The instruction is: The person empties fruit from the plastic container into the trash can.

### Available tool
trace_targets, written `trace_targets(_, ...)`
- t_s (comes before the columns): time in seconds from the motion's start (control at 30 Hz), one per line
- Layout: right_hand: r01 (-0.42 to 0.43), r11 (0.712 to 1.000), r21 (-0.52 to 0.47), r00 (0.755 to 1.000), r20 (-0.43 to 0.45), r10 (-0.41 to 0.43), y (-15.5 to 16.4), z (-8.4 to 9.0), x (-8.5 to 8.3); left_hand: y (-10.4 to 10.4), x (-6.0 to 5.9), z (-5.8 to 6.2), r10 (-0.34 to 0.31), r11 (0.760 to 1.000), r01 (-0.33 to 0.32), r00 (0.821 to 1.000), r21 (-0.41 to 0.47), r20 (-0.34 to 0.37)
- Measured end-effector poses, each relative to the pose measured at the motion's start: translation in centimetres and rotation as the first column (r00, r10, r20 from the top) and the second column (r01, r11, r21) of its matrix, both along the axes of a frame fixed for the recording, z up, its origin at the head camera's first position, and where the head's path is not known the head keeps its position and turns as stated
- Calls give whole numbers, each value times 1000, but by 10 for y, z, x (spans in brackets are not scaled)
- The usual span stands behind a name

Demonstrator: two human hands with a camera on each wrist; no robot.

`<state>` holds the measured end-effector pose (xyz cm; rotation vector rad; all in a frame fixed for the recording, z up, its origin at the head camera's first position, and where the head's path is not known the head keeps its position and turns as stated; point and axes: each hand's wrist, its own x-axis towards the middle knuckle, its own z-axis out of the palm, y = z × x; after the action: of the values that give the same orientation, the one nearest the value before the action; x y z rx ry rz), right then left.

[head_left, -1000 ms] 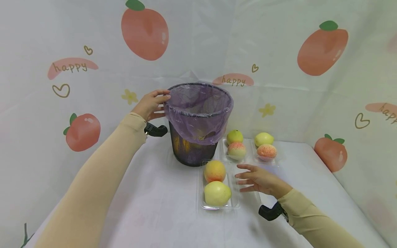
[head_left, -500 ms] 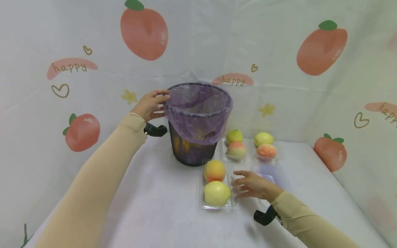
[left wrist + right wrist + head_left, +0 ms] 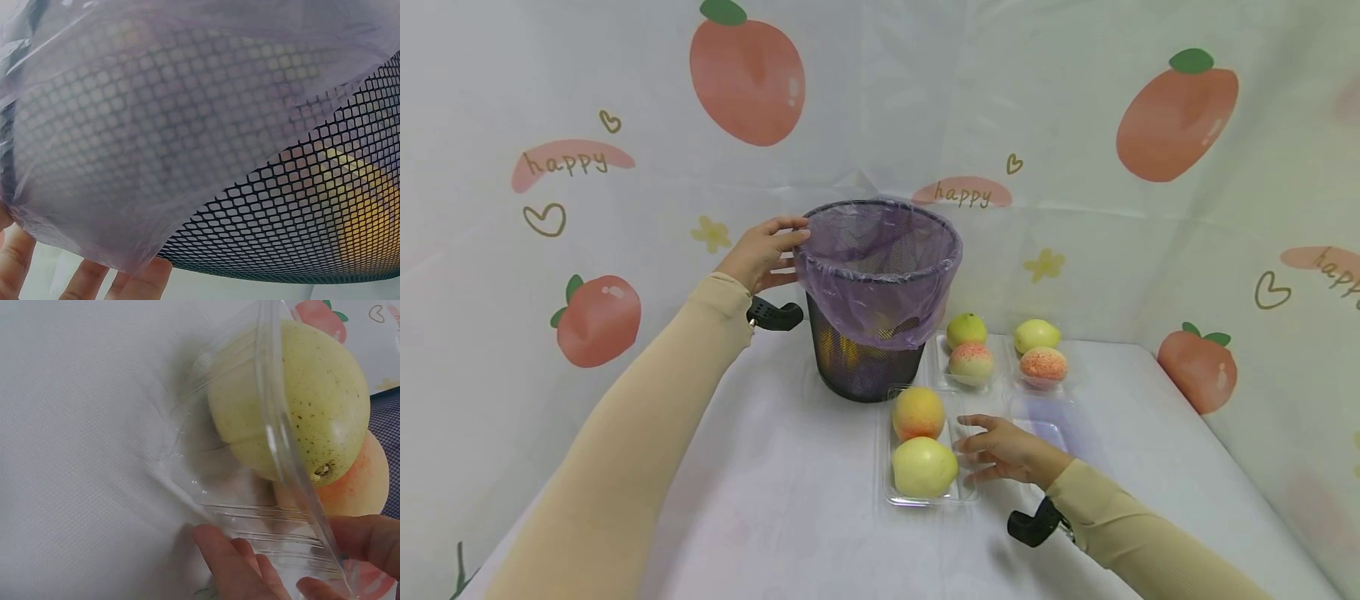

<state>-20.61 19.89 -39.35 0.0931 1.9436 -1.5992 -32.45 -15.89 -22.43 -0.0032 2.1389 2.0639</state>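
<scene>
Right hand (image 3: 1011, 450) has shifted left to the tray (image 3: 917, 502)

Head: fingers relaxed at the tray's right edge, mid-desk (image 3: 775, 517); peach (image 3: 917, 412) far end, pear (image 3: 925, 468) near. Left hand (image 3: 763, 254), fingers straight, touches the bin (image 3: 850, 379).

Left wrist: fingertips at liner's (image 3: 150, 125) hem.

Right wrist: thumb, fingers loosely straddle tray wall.

In front of me, a pale backdrop (image 3: 880, 100) printed with red fruits (image 3: 748, 82), gold hearts (image 3: 545, 220) and "happy" lettering (image 3: 567, 162) rises behind the white-covered counter (image 3: 775, 508).
</scene>
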Motion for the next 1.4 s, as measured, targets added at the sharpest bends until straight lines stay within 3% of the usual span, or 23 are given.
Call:
trace_targets(0.63,38,997,63,999,12,-39,-11,-4,-5,-3,-1,1,4,1000,-4,1000,-3,-6)
trace_targets(0.87,33,994,101,999,-33,-30,-8,-1,-1,0,-3,-1,16,1000,-16,1000,-4,2)
trace_targets(1.13,-18,1000,5,999,-41,18,1,6,2,2,1,1,14,1000,-14,1000,-15,-2)
trace_targets(1.4,-10,998,-62,1000,-26,8,7,7,7,2,2,1,5,1000,-5,1000,-28,-7)
